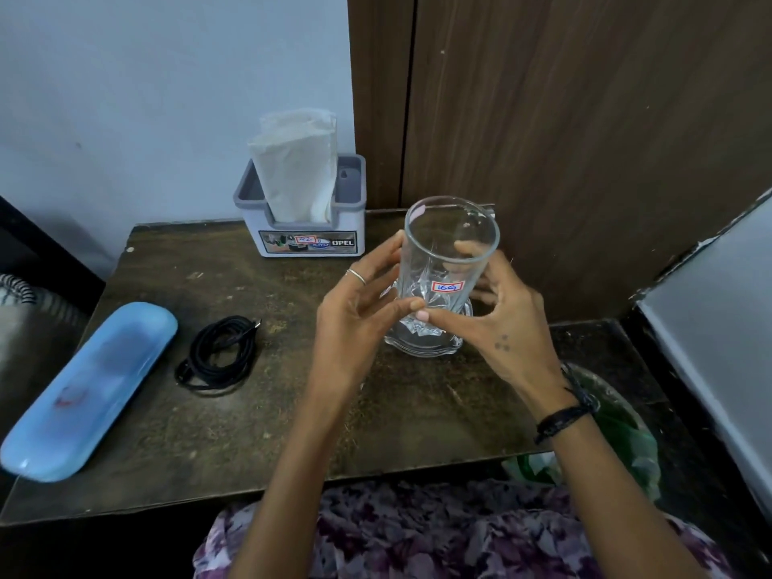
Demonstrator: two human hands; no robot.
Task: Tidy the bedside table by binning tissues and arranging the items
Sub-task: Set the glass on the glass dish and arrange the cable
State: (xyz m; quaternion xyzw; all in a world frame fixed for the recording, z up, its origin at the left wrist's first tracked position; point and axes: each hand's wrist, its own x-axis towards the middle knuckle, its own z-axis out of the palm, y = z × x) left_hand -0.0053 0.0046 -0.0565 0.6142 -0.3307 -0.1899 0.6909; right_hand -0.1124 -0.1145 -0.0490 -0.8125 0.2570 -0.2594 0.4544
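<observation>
Clear glass catches the eye first: a tall tumbler (447, 261) with a small red-bordered label reading 169, held upright between both hands above the right half of the dark, scuffed bedside table (292, 411). Its base sits in or just over a second, fluted glass piece (426, 340) that rests on the tabletop; whether the two touch I cannot tell. The left hand (359, 311), a ring on one finger, curls around the tumbler's left side with the thumb pressed to the lower wall. The right hand (497, 315), black bands at the wrist, wraps the right side, its thumb meeting the left thumb low on the glass.

At the back edge, against the pale wall, stands a grey holder (300, 227) marked OPEL with white tissues (296, 165) rising out of it. A coiled black cable (221, 355) lies left of the hands, and further left a light blue case (87, 390) lies slantwise near the table's edge. Below the table's right corner a bin lined with a green bag (626, 436) shows
</observation>
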